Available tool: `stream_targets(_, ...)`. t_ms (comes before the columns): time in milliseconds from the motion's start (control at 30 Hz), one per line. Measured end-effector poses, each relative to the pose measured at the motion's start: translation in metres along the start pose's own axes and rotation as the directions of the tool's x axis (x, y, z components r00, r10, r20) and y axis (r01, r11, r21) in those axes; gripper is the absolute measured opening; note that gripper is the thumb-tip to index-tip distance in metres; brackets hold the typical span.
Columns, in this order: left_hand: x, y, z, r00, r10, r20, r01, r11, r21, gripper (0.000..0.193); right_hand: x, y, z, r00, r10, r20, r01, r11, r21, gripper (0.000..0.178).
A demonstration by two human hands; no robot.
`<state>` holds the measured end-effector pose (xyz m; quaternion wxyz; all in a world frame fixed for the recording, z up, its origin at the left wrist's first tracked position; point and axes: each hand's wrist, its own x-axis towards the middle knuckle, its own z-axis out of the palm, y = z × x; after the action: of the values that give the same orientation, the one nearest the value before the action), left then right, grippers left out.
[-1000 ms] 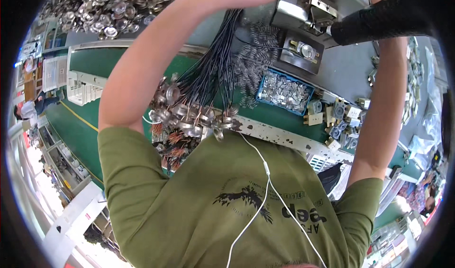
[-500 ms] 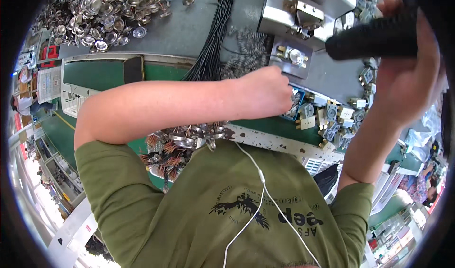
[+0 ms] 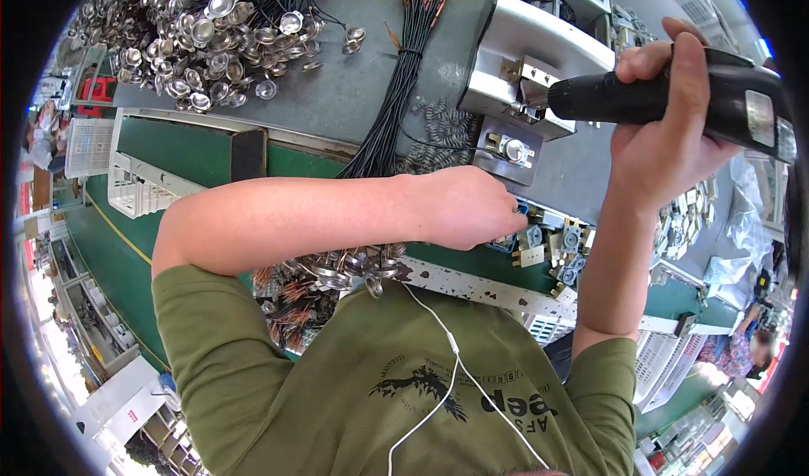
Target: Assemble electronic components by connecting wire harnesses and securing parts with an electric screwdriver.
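Observation:
My right hand (image 3: 661, 131) is wrapped round a black electric screwdriver (image 3: 615, 97), held level. Its front end reaches the metal head of a silver box-shaped machine (image 3: 538, 76); whether the tip touches cannot be seen. My left hand (image 3: 472, 206) is closed, fingers curled down over a blue tray (image 3: 503, 244) of small parts, mostly covered by the hand. Anything between those fingers is hidden. Just beyond it, a metal block fixture (image 3: 506, 168) carries a small part with a round metal centre (image 3: 511, 149), and a black wire runs to it.
A bundle of black wires (image 3: 392, 97) lies across the table beside loose springs (image 3: 440, 135). Round metal parts on wires (image 3: 202, 34) are heaped at the far left. Several plug parts (image 3: 569, 244) sit right of my left hand. More wired parts (image 3: 337, 270) lie near my body.
The screwdriver has moved left and its front end has come to the machine's metal head. My left hand has shifted slightly toward me, over the blue tray. The whole view has shifted a little.

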<state>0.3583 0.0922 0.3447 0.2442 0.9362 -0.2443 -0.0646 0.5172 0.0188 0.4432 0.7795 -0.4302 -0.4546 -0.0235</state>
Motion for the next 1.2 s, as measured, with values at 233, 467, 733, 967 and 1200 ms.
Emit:
stream_targets(233,-0.005,0.003,-0.008,0.999,-0.020,-0.047,0.016,0.995,-0.096,0.013,-0.002,0.010,0.005,0.999,-0.040,0.025,0.040,0.999,-0.009,0.051)
stream_targets(467,-0.006,0.004,-0.016,0.995,-0.091,0.034,0.095,0.988,-0.122,0.023,0.000,0.011,0.007,0.996,0.002,0.094,0.003,0.999,-0.053,0.076)
stream_targets(733,-0.016,-0.003,-0.032,0.971,-0.102,-0.217,0.076,0.989,-0.127,0.017,-0.003,0.009,0.016,0.999,-0.005,0.048,0.007,0.999,-0.051,0.064)
stream_targets(967,-0.025,-0.038,-0.031,0.863,-0.199,-0.464,0.233,0.972,0.018,0.012,-0.012,-0.019,0.035,0.963,0.250,-0.104,-0.271,0.911,-0.312,0.014)
stream_targets(1200,-0.017,-0.038,-0.011,0.868,-0.186,-0.461,0.281,0.948,0.147,0.015,-0.022,-0.031,0.010,0.991,0.124,0.056,-0.121,0.990,-0.067,0.017)
